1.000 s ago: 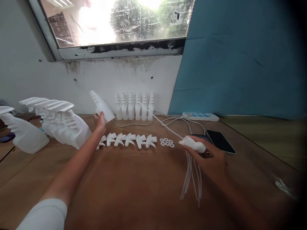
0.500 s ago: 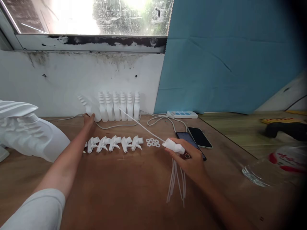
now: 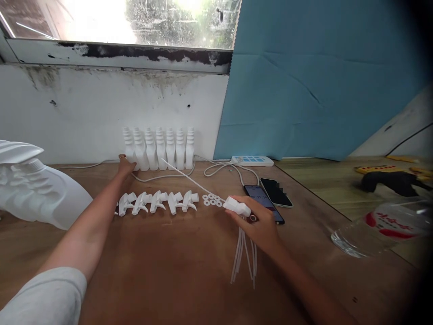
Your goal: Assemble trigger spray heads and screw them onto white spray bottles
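Note:
Along the wall stands a row of white ribbed-neck plastic bottles (image 3: 160, 146). My left hand (image 3: 126, 167) is wrapped around the lower part of the leftmost bottle (image 3: 128, 142), which is upright beside the others; the fingertips are partly hidden. In my right hand (image 3: 262, 221) is a white trigger spray head (image 3: 237, 206) with a thin white dip tube (image 3: 189, 178) pointing up and left towards the bottles. Several loose tubes (image 3: 239, 255) lie beneath that hand. More spray heads (image 3: 158, 201) form a line on the table, with small white ring washers (image 3: 212, 200) beside them.
Two phones (image 3: 275, 192) and a power strip (image 3: 252, 160) with a looped white cable lie behind my right hand. A clear bottle with a red label (image 3: 375, 228) is at the right. Large white bottles (image 3: 43, 194) lie at the left. Wall and blue cloth (image 3: 304, 81) bound the back.
The leftmost bottle was tilted in my left hand; now it stands upright at the row's end. My right hand still holds the spray head. The view has shifted slightly.

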`<action>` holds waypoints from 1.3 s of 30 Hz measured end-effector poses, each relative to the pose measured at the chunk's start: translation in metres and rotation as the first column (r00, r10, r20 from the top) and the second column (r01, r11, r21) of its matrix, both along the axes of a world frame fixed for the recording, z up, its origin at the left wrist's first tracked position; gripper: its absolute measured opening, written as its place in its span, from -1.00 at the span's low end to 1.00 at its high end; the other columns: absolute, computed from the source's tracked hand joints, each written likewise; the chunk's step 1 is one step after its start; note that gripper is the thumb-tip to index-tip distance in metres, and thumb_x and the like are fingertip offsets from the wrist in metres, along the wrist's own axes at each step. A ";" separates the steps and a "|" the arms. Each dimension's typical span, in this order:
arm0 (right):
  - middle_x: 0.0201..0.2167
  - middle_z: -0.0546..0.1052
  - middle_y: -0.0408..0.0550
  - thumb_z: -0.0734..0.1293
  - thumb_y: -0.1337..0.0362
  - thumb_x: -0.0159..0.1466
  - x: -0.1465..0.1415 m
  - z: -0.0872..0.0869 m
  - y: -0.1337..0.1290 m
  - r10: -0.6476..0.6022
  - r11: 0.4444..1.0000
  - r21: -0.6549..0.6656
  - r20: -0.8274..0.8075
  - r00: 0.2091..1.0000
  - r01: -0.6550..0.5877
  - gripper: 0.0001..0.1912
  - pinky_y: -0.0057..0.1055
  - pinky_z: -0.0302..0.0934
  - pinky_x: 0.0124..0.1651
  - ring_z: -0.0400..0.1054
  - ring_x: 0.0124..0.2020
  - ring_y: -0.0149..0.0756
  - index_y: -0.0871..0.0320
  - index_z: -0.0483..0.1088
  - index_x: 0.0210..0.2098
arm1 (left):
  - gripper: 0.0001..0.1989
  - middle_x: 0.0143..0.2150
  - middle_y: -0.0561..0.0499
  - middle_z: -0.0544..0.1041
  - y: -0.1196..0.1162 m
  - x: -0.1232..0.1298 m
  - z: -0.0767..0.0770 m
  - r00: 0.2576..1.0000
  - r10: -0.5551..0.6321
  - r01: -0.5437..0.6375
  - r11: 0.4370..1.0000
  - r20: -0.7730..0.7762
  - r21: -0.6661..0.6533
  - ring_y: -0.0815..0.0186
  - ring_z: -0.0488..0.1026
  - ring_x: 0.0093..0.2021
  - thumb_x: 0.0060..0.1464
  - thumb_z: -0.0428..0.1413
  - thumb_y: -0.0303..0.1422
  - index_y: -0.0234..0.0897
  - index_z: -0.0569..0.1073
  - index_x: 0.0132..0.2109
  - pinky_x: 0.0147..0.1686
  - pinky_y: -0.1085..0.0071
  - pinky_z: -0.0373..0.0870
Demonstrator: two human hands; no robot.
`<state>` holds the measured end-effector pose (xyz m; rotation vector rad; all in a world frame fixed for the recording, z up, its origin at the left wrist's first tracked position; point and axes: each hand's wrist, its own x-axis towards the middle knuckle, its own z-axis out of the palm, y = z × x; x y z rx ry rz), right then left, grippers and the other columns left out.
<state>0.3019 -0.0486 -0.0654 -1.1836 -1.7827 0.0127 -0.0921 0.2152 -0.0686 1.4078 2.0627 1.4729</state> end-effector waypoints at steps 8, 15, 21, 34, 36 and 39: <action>-0.23 0.61 -0.05 0.40 0.22 0.22 -0.007 -0.002 -0.005 -0.168 0.976 0.153 0.081 0.982 0.155 -0.72 -0.50 0.30 -0.41 0.47 -0.41 -0.37 0.16 0.46 -0.10 | -0.71 0.01 -0.17 0.40 -0.095 0.062 0.031 0.975 -0.185 0.158 0.967 0.124 0.199 0.23 0.42 -0.05 0.07 0.02 -0.57 -0.34 0.29 -0.04 -0.03 0.31 0.36; -0.47 0.53 -0.12 0.36 0.28 0.25 -0.057 0.000 -0.022 -0.183 0.943 0.329 0.364 0.913 0.058 -0.70 -0.46 0.16 -0.47 0.40 -0.54 -0.39 0.20 0.43 -0.03 | -0.64 0.03 -0.16 0.43 -0.278 0.117 -0.021 0.245 -0.876 0.926 0.339 0.416 0.168 0.18 0.40 0.05 0.17 0.13 -0.28 -0.23 0.34 0.09 0.04 0.25 0.36; -0.13 0.51 0.10 0.22 0.28 0.30 -0.103 -0.016 -0.035 0.129 0.989 0.007 0.473 0.872 -0.150 -0.48 -0.41 0.25 -0.49 0.42 -0.50 -0.32 0.22 0.20 0.24 | -0.28 0.22 -0.20 0.28 -0.306 0.113 -0.040 -0.048 -0.785 0.923 0.202 0.618 0.328 0.07 0.31 0.17 0.10 0.18 -0.12 -0.15 0.09 0.32 0.18 0.12 0.22; -0.03 0.50 0.15 0.14 0.53 0.29 -0.091 0.021 -0.028 0.072 0.863 0.298 0.728 0.682 -0.409 -0.60 -0.03 0.26 0.12 0.35 0.03 -0.04 0.32 0.32 0.10 | -0.64 -0.45 0.07 0.28 -0.284 0.084 -0.035 0.380 -0.755 0.843 0.520 0.534 0.135 0.40 0.20 -0.44 0.14 0.08 -0.06 -0.31 0.34 -0.34 -0.42 0.48 0.18; 0.00 0.47 0.14 0.15 0.52 0.31 -0.096 0.026 -0.026 0.072 0.862 0.247 0.805 0.589 -0.443 -0.64 0.04 0.15 0.22 0.29 0.10 -0.03 0.32 0.33 0.07 | -0.66 -0.45 0.08 0.27 -0.286 0.082 -0.036 0.406 -0.807 0.860 0.497 0.429 0.120 0.40 0.19 -0.44 0.14 0.09 -0.09 -0.31 0.33 -0.34 -0.40 0.46 0.18; -0.14 0.49 0.07 0.14 0.52 0.33 -0.103 0.027 -0.029 0.129 0.881 0.148 0.839 0.529 -0.449 -0.70 -0.11 0.33 -0.02 0.38 -0.12 -0.16 0.28 0.36 -0.01 | -0.72 -0.34 0.02 0.34 -0.290 0.083 -0.033 0.423 -0.865 0.875 0.468 0.268 0.128 0.35 0.25 -0.36 0.13 0.12 -0.14 -0.30 0.38 -0.28 -0.31 0.43 0.22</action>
